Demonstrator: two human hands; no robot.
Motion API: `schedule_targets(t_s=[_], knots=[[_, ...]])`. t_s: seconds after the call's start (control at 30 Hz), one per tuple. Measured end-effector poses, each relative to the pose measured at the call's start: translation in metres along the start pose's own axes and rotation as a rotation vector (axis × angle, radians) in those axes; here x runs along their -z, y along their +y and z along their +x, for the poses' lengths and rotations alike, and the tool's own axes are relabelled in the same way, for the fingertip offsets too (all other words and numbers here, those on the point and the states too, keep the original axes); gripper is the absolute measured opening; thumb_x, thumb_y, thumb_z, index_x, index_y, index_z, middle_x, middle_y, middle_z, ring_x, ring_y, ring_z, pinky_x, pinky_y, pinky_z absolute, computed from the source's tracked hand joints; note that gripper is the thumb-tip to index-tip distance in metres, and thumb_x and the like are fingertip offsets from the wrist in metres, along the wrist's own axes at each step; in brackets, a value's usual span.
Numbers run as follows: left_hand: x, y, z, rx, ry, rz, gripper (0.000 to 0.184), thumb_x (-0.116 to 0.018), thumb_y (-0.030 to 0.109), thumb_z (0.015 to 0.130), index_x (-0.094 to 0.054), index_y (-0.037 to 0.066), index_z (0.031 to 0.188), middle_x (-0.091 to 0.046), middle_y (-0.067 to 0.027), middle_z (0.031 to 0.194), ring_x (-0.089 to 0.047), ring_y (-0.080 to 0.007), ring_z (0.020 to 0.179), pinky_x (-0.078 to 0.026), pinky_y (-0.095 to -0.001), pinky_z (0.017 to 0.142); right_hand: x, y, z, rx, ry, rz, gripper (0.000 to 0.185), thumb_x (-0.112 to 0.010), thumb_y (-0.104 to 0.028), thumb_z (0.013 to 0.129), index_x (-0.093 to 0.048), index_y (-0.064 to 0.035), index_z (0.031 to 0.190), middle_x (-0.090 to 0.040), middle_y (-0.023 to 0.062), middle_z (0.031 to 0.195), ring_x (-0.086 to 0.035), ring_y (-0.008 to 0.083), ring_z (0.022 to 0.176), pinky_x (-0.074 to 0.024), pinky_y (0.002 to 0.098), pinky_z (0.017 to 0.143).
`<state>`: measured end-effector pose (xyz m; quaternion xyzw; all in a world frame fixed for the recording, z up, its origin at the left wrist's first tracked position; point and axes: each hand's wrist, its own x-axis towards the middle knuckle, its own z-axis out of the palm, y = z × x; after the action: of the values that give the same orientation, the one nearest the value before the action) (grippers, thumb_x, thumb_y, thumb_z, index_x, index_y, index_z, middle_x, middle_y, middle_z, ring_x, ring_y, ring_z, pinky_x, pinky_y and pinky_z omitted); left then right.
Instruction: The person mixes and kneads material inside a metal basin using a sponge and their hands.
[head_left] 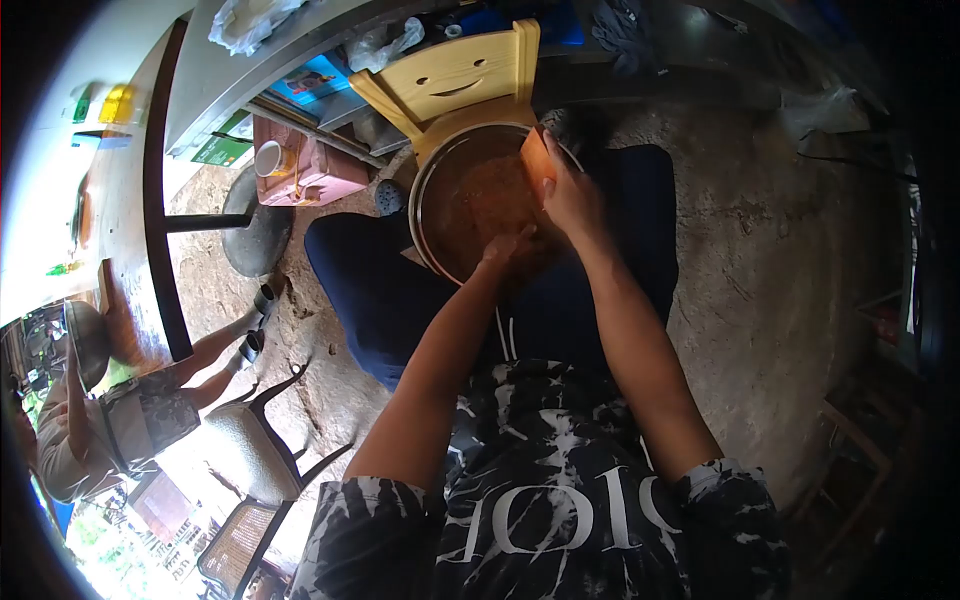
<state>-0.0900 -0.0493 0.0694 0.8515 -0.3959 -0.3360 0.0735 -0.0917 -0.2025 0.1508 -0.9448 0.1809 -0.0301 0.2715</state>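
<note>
A round metal pot [416, 205] with a shiny rim stands between my knees, in front of a yellow wooden chair. Reddish-brown contents [480, 195] cover its inside; what they are I cannot make out. My right hand [572, 200] is closed on a flat orange rectangular piece [538, 165], held tilted at the pot's right rim. Inside the pot, near the side closest to me, is my left hand [508, 247], low over the contents. Its fingers are dim and blurred, partly lost against the brown contents.
The yellow chair [455, 85] has a smiling face cut in its backrest. To the left are a pink box [310, 165] with a cup [272, 158] on it and a dark round base [258, 225]. Another person [120, 420] and a light-seated chair [250, 455] are at lower left.
</note>
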Motion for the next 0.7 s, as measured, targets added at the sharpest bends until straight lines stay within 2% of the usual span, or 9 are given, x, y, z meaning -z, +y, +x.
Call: schedule_targets(t_s=[0.07,0.13,0.27,0.37,0.5,0.57,0.63,0.67,0.7], knots=[[0.007,0.006,-0.002,-0.107,-0.073,0.211,0.040,-0.051,0.028,0.099,-0.058,0.022,0.138,-0.043,-0.0113,0.154,-0.060,-0.0307,0.126,-0.052,-0.0413,0.101,0.002,0.005,0.000,0.058,0.071,-0.021,0.079,-0.061,-0.018,0.093,-0.020,-0.0319,0.160,-0.070,0.0242,0.109,-0.068,0.0429,0.095,-0.0547,0.0507,0.084],[-0.016,-0.014,0.014,-0.373,0.054,0.359,0.039,-0.054,0.029,0.098,-0.060,0.022,0.135,-0.037,-0.0084,0.157,-0.062,-0.0322,0.122,-0.053,-0.0429,0.102,0.006,0.000,0.001,-0.044,-0.055,-0.044,0.079,-0.061,-0.018,0.093,-0.021,-0.0316,0.160,-0.070,0.0230,0.109,-0.069,0.0424,0.097,-0.0545,0.0510,0.085],[-0.004,-0.005,0.009,-0.376,-0.042,0.388,0.036,-0.055,0.025,0.097,-0.063,0.020,0.132,-0.044,-0.0089,0.151,-0.063,-0.0320,0.117,-0.053,-0.0422,0.101,0.005,-0.001,0.003,-0.035,-0.059,0.006,0.080,-0.061,-0.018,0.092,-0.021,-0.0323,0.160,-0.070,0.0226,0.113,-0.069,0.0423,0.098,-0.0536,0.0519,0.088],[-0.024,-0.014,0.018,-0.387,0.148,0.364,0.031,-0.056,0.023,0.096,-0.069,0.019,0.124,-0.052,-0.0094,0.142,-0.063,-0.0303,0.116,-0.053,-0.0412,0.102,0.001,-0.002,0.005,-0.043,-0.039,0.033,0.080,-0.061,-0.017,0.093,-0.020,-0.0321,0.160,-0.070,0.0226,0.113,-0.068,0.0428,0.097,-0.0535,0.0522,0.088],[-0.030,-0.038,0.037,-0.164,0.067,0.110,0.028,-0.057,0.020,0.094,-0.071,0.013,0.118,-0.066,-0.0136,0.122,-0.066,-0.0302,0.112,-0.054,-0.0402,0.097,0.000,0.000,0.007,-0.006,0.003,0.045,0.080,-0.060,-0.018,0.093,-0.019,-0.0318,0.160,-0.070,0.0231,0.112,-0.068,0.0430,0.097,-0.0536,0.0526,0.087],[-0.012,-0.047,0.029,-0.035,0.015,-0.028,0.029,-0.058,0.020,0.093,-0.071,0.010,0.118,-0.069,-0.0155,0.116,-0.067,-0.0313,0.109,-0.055,-0.0406,0.093,0.011,-0.006,0.009,-0.116,-0.128,0.064,0.080,-0.062,-0.015,0.090,-0.024,-0.0317,0.159,-0.067,0.0202,0.124,-0.067,0.0408,0.106,-0.0529,0.0514,0.092],[0.034,-0.040,0.003,0.083,0.204,-0.343,0.030,-0.061,0.023,0.092,-0.072,0.006,0.114,-0.072,-0.0206,0.109,-0.069,-0.0346,0.104,-0.055,-0.0420,0.087,0.012,-0.006,0.007,-0.116,-0.131,0.044,0.080,-0.062,-0.015,0.090,-0.024,-0.0307,0.159,-0.067,0.0198,0.124,-0.067,0.0408,0.106,-0.0531,0.0511,0.092],[0.024,-0.052,0.006,0.086,0.209,-0.347,0.030,-0.061,0.023,0.092,-0.072,0.006,0.114,-0.072,-0.0206,0.109,-0.069,-0.0346,0.104,-0.055,-0.0420,0.087,0.013,-0.006,0.007,-0.117,-0.133,0.021,0.079,-0.063,-0.016,0.090,-0.024,-0.0298,0.159,-0.067,0.0194,0.123,-0.067,0.0408,0.105,-0.0532,0.0508,0.092],[0.004,-0.070,0.016,0.033,0.422,-0.457,0.031,-0.061,0.026,0.091,-0.073,0.005,0.111,-0.072,-0.0224,0.106,-0.069,-0.0361,0.104,-0.054,-0.0421,0.086,0.015,-0.008,0.006,-0.109,-0.133,0.016,0.079,-0.063,-0.016,0.090,-0.024,-0.0298,0.159,-0.067,0.0194,0.123,-0.067,0.0408,0.105,-0.0532,0.0508,0.092]])
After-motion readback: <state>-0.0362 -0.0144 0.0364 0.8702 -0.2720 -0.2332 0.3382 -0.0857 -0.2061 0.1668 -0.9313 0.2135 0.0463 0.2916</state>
